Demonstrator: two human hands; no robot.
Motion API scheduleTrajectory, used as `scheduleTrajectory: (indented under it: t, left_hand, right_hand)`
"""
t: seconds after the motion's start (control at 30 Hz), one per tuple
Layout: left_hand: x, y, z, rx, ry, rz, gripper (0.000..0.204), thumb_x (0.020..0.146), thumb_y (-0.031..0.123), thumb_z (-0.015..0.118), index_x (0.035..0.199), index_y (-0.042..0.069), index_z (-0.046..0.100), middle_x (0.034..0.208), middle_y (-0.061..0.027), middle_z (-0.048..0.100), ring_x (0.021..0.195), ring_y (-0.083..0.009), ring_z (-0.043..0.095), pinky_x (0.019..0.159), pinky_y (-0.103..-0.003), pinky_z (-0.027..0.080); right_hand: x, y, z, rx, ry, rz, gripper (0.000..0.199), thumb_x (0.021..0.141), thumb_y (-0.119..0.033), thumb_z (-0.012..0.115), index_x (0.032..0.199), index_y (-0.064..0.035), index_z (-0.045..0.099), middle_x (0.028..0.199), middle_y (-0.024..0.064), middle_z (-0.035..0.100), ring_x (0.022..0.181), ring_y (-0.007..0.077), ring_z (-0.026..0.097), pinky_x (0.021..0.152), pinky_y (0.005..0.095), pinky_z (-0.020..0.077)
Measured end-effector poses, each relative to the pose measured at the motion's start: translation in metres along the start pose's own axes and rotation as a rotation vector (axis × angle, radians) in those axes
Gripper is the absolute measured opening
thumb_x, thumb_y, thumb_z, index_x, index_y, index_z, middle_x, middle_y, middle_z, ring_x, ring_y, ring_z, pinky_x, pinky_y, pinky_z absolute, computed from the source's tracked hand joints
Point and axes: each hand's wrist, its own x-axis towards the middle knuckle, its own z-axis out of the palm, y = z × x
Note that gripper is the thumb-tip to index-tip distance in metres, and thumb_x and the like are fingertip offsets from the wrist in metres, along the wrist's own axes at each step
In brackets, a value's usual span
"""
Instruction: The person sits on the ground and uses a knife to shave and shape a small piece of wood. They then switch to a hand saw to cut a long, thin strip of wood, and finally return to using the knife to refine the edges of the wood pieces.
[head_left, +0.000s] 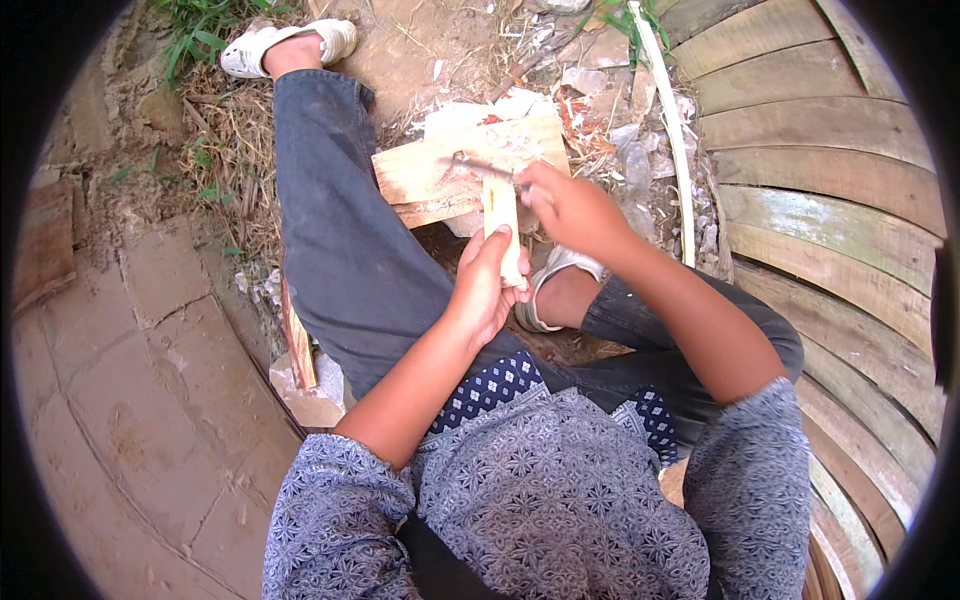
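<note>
My left hand [483,283] is closed around the lower end of a pale yellow-white piece of wood [500,208], which points away from me. In my right hand [577,212] is a knife, gripped by its handle. The knife's dark, slightly blurred blade [475,166] reaches leftward across the far end of the wood; I cannot tell whether it touches it. Just beyond and beneath lies a light wooden board [425,172], with pale shavings [490,112] scattered at its far edge.
A wall of wooden planks [830,185] runs along the right. A long peeled pole [672,130] lies beside it. Paving slabs [150,370] cover the ground at left. My legs, in dark trousers [335,200], flank the board. Stones and dry grass [235,150] lie around.
</note>
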Motion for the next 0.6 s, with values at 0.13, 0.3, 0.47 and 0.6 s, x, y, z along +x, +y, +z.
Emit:
scheduleTrajectory:
  t: [0.13, 0.3, 0.47, 0.6]
  left_hand:
    - [0.002, 0.003, -0.003, -0.057, -0.023, -0.003, 0.021, 0.106, 0.030, 0.049, 0.103, 0.009, 0.050, 0.073, -0.0043, 0.056, 0.058, -0.0148, 0.052, 0.052, -0.030, 0.044]
    - [-0.001, 0.000, -0.005, -0.072, 0.017, -0.005, 0.020, 0.106, 0.030, 0.050, 0.104, 0.010, 0.050, 0.075, -0.0046, 0.058, 0.059, -0.0144, 0.053, 0.053, -0.031, 0.045]
    - [-0.001, -0.002, -0.003, -0.072, -0.016, 0.004, 0.020, 0.106, 0.030, 0.048, 0.108, 0.011, 0.048, 0.075, -0.0052, 0.057, 0.058, -0.0155, 0.053, 0.053, -0.031, 0.045]
    - [0.002, -0.005, 0.003, -0.006, -0.013, 0.008, 0.021, 0.107, 0.030, 0.047, 0.109, 0.010, 0.047, 0.076, -0.0057, 0.057, 0.058, -0.0164, 0.053, 0.053, -0.032, 0.045]
  right_hand:
    - [0.031, 0.058, 0.015, 0.078, 0.108, -0.136, 0.030, 0.097, -0.028, 0.060, 0.125, -0.0170, 0.062, 0.108, 0.0164, 0.072, 0.100, 0.0360, 0.070, 0.085, 0.0443, 0.0529]
    - [-0.007, 0.038, -0.001, 0.227, 0.128, -0.035, 0.027, 0.097, -0.028, 0.062, 0.120, -0.0136, 0.066, 0.103, 0.0142, 0.073, 0.096, 0.0326, 0.071, 0.084, 0.0413, 0.0534]
    - [-0.048, 0.007, -0.029, -0.004, 0.003, 0.061, 0.026, 0.097, -0.029, 0.063, 0.119, -0.0149, 0.066, 0.097, 0.0143, 0.074, 0.093, 0.0362, 0.071, 0.081, 0.0433, 0.0538]
    - [-0.018, 0.032, -0.010, -0.042, 0.131, -0.018, 0.024, 0.097, -0.030, 0.062, 0.117, -0.0170, 0.063, 0.097, 0.0164, 0.072, 0.093, 0.0384, 0.069, 0.078, 0.0463, 0.0532]
